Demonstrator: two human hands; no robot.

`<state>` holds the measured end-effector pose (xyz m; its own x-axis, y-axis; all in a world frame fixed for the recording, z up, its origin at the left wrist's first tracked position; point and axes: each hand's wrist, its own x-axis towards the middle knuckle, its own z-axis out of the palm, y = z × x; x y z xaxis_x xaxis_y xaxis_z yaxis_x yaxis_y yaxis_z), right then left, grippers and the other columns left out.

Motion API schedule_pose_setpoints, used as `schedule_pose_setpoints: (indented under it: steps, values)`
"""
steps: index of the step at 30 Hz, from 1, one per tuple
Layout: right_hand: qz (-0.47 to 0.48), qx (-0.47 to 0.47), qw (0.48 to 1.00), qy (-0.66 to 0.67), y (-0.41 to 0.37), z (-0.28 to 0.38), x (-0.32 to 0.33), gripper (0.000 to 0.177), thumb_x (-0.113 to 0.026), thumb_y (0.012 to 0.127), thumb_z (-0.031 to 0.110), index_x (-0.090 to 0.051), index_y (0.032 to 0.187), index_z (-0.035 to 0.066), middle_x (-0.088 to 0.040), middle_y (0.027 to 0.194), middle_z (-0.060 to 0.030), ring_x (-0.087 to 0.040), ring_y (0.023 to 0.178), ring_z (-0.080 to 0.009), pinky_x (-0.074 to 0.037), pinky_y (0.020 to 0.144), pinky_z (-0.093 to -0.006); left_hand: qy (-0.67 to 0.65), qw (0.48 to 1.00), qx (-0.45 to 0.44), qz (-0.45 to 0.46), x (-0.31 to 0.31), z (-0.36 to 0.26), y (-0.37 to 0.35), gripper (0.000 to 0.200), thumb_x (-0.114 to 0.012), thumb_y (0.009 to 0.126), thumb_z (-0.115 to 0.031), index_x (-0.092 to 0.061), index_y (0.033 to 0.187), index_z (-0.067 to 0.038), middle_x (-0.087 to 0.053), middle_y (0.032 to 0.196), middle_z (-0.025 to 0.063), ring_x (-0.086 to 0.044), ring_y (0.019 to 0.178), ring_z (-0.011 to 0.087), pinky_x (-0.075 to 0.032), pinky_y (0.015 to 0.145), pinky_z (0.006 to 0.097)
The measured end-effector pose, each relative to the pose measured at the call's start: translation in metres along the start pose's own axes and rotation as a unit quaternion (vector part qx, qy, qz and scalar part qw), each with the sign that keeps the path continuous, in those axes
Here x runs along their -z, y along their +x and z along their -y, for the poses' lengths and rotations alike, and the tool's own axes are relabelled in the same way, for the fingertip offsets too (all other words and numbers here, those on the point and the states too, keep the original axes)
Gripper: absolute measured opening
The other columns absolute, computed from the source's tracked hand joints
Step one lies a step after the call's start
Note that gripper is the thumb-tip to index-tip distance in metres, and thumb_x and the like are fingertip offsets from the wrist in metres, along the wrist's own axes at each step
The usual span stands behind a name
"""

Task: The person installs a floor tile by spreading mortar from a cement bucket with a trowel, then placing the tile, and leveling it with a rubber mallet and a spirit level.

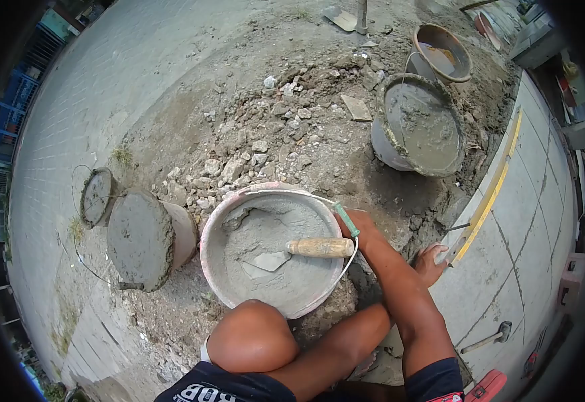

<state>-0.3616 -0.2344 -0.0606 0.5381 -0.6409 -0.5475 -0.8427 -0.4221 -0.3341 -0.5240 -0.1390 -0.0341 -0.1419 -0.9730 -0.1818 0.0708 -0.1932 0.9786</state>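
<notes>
A bucket of grey mortar stands in front of me. A trowel lies in it, its wooden handle near the right rim and its blade partly covered. My right hand is at the bucket's right rim, against the green grip of the wire handle; its fingers are mostly hidden. Beyond my right forearm, my left hand rests with fingers apart at the edge of the paved tiles. Its arm passes beneath the right one. The near end of a yellow level lies beside it.
Mortar-filled buckets stand at left and upper right; another bucket sits behind the latter. Rubble covers the ground ahead. A hammer lies on the tiles. A shovel blade shows at the top.
</notes>
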Motion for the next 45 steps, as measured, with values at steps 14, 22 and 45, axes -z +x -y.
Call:
schedule_pose_setpoints:
  steps: [14, 22, 45]
  values:
    - [-0.194, -0.169, 0.962, 0.095, 0.094, -0.029, 0.130, 0.037, -0.056, 0.099, 0.025, -0.067, 0.120, -0.003, -0.069, 0.121, -0.0309, -0.067, 0.113, -0.0457, -0.053, 0.098, -0.0524, -0.167, 0.965, 0.024, 0.203, 0.003, 0.092, -0.119, 0.063, -0.076, 0.094, -0.032, -0.053, 0.144, 0.000, -0.054, 0.151, 0.0182, -0.053, 0.138, 0.0309, -0.042, 0.116, 0.0440]
    - [-0.259, -0.278, 0.913, 0.147, 0.209, -0.048, 0.137, 0.070, -0.055, 0.100, 0.019, -0.028, 0.160, -0.004, -0.041, 0.160, -0.0296, -0.033, 0.152, -0.0460, -0.038, 0.121, -0.0468, -0.031, 0.963, 0.034, 0.264, 0.113, 0.045, -0.126, 0.061, -0.075, 0.095, -0.032, -0.054, 0.143, 0.000, -0.055, 0.149, 0.0195, -0.054, 0.138, 0.0309, -0.042, 0.115, 0.0439]
    - [-0.461, -0.059, 0.866, 0.182, 0.076, 0.024, 0.151, 0.015, -0.063, 0.094, 0.015, -0.061, 0.094, 0.001, -0.065, 0.097, -0.0292, -0.067, 0.092, -0.0451, -0.052, 0.080, -0.0562, 0.130, 0.936, 0.019, 0.327, 0.161, -0.018, -0.111, 0.055, -0.072, 0.097, -0.032, -0.057, 0.140, 0.000, -0.058, 0.145, 0.0233, -0.054, 0.137, 0.0307, -0.042, 0.112, 0.0437]
